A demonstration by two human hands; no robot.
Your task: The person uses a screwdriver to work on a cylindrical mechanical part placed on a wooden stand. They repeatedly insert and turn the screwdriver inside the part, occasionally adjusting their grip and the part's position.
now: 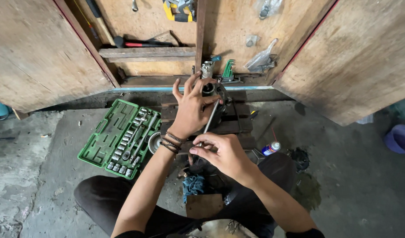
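Observation:
My left hand (191,108) is wrapped over the top of a dark metal part (210,89), with its fingers spread around the part's round opening. A steel ratchet handle (210,118) runs down from that part toward me. My right hand (222,152) grips the lower end of the handle between thumb and fingers. The part rests on a dark wooden block (237,121) on the concrete floor. Bead bracelets circle my left wrist. My legs in dark trousers are folded on either side below.
An open green socket set case (116,132) lies on the floor to the left. A spray can (271,148) and a dark rag (299,158) sit to the right, a blue cloth (193,184) near my lap. Open wooden cabinet doors (39,53) flank shelves holding tools.

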